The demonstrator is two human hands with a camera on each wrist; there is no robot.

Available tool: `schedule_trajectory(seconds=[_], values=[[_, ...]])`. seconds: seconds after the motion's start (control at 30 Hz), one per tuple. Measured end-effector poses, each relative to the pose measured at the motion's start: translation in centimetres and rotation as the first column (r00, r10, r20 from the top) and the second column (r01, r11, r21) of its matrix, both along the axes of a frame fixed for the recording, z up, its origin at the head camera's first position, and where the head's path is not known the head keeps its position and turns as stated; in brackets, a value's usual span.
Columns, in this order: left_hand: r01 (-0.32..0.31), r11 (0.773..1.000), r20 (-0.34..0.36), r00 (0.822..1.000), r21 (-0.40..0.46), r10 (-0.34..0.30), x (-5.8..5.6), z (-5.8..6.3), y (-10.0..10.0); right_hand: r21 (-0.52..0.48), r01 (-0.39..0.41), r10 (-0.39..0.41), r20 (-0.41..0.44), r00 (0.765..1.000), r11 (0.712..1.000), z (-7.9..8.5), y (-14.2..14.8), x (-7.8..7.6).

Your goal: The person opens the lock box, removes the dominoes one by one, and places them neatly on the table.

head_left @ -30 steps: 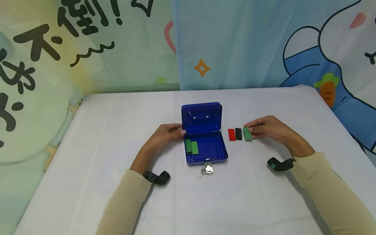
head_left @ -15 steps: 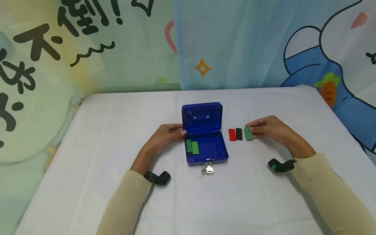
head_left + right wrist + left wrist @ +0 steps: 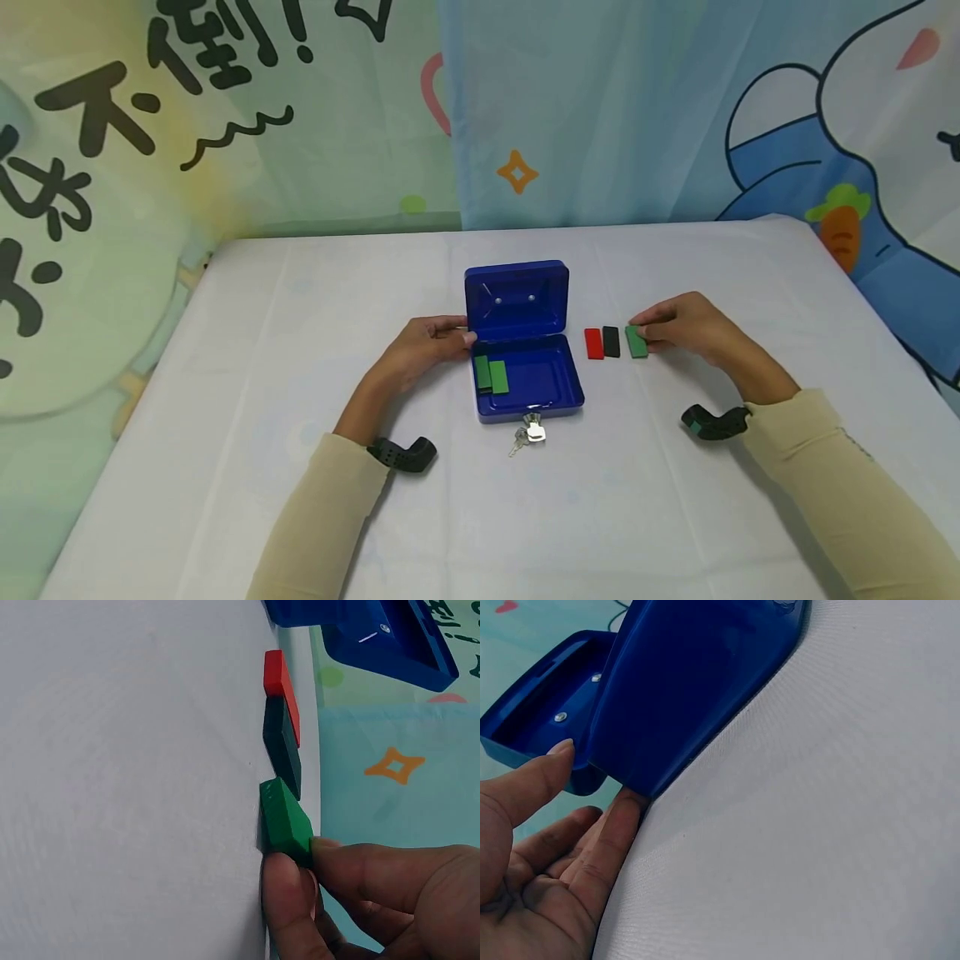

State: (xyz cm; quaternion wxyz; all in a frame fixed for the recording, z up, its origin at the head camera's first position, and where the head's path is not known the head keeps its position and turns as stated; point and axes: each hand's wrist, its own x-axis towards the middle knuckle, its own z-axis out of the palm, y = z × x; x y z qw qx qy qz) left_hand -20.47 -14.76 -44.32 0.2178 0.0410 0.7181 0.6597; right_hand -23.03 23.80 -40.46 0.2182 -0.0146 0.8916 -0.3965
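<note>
White table [image 3: 450, 517]: green block [image 3: 286, 821], long axis toward curtain [image 3: 615, 125], pinched in right grip [image 3: 686, 328], left grip [image 3: 418, 348] unclenched.

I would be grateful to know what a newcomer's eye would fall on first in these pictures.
Likely the open blue cash box near the middle of the white-covered table, its keys in front and green blocks inside at the left. Next, perhaps, the row to its right: a red block, a black block and another green block pinched by the right hand. Bold black lettering on the backdrop, upper left, may compete.
</note>
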Motion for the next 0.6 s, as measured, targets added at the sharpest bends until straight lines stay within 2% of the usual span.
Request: schedule_trajectory(seconds=[0.6], values=[[0.010, 1.000, -0.007, 1.000, 0.006, -0.010, -0.03, -0.07, 0.01, 0.001, 0.013, -0.013, -0.093, 0.996, 1.000, -0.54, -0.37, 0.45]])
